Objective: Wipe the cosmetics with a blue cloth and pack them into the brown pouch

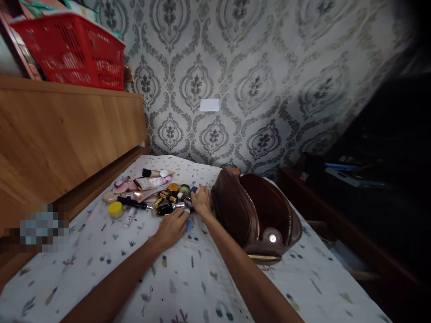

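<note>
A loose pile of cosmetics lies on the printed sheet, and both my hands rest at its right end. My left hand is palm down with fingers extended, beside a black tube with a silver part. A small blue item peeks out by its fingertips. My right hand has thumb and fingers apart, touching the pile near a dark bottle with a white cap and a dark blue item. Right of it stands a brown leather bag, its zip undone and mouth wide.
At the pile's left edge sits a yellow-lidded jar; pink tubes lie farther back. A wooden cabinet borders the left, bearing a red basket. Patterned wallpaper closes the back. A dark wooden edge runs along the right.
</note>
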The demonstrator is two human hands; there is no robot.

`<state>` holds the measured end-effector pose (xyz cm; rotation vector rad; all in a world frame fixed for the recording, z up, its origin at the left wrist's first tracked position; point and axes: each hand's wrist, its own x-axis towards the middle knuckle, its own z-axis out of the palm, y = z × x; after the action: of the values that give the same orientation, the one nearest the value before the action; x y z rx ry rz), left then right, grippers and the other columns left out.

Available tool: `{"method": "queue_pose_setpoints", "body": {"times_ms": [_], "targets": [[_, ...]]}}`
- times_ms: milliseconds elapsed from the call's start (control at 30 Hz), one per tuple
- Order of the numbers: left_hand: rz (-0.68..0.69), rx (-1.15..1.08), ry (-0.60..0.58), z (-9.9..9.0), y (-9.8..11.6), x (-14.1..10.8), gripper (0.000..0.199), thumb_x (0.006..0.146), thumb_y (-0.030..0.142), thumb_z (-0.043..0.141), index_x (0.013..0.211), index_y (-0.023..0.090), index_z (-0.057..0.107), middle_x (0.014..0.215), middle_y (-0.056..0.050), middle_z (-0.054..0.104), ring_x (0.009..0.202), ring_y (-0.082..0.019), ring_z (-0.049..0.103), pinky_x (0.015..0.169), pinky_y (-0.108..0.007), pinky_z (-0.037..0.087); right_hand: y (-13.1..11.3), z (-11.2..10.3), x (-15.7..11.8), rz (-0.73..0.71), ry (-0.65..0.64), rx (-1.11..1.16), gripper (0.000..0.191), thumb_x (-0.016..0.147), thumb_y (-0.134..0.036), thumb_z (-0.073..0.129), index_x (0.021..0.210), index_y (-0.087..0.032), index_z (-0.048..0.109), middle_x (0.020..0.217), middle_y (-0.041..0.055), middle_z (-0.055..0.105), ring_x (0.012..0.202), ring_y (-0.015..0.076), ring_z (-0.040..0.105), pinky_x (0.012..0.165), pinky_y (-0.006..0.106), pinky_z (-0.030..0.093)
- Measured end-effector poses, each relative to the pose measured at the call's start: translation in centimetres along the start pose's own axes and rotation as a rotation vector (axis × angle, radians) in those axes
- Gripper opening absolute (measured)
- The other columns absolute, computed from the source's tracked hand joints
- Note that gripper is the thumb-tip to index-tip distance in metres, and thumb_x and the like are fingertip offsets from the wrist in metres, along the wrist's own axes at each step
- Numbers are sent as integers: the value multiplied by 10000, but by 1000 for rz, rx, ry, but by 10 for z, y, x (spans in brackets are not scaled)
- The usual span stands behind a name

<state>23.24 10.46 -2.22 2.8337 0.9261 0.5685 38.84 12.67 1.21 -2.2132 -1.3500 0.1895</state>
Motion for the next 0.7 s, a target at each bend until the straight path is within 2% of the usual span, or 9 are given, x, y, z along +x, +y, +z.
{"method": "queue_pose_setpoints", "body": {"times_ms": [200,300,400,533,600,700], "targets": [[20,0,-4,0,-1,0,195,967,170,420,1059,202,590,1066,-76,628,1069,-216,590,852,-318,518,6,19,2,19,9,-46,542,961,-293,413,1464,-90,417,1507,204,423,1369,279,442,1078,352,384],[17,5,-1,0,-1,0,188,972,179,421,1050,208,590,1059,-76,622,1072,-214,585,838,-310,519,8,20,-1,-5,15,-76,556,979,-311,387,1479,-67,396,1541,222,378,1410,294,389,1100,385,353],[12,12,-7,1,-1,0,187,967,175,425,1047,209,590,1052,-77,621,1063,-211,586,821,-304,522,6,18,-2,-20,15,-119,541,977,-300,397,1478,-95,415,1577,207,332,1444,338,326,1112,460,323],[11,17,-23,1,-1,1,193,955,159,430,1054,212,587,1076,-76,623,1084,-219,577,822,-316,521,-6,14,6,-133,-10,-187,466,952,-247,449,1404,-147,507,1578,153,363,1495,309,216,1175,501,179],[9,16,-34,2,-1,1,195,963,176,422,1062,209,587,1087,-78,625,1094,-228,575,814,-326,522,-16,14,12,-211,-39,-218,407,953,-245,465,1339,-152,557,1548,154,413,1495,285,215,1186,496,124],[-4,15,-49,1,0,1,215,976,196,405,1081,197,593,1093,-88,629,1092,-236,582,806,-334,527,-33,19,25,-306,-100,-252,354,952,-295,519,1258,-137,601,1460,179,513,1470,283,268,1183,493,109]]}}
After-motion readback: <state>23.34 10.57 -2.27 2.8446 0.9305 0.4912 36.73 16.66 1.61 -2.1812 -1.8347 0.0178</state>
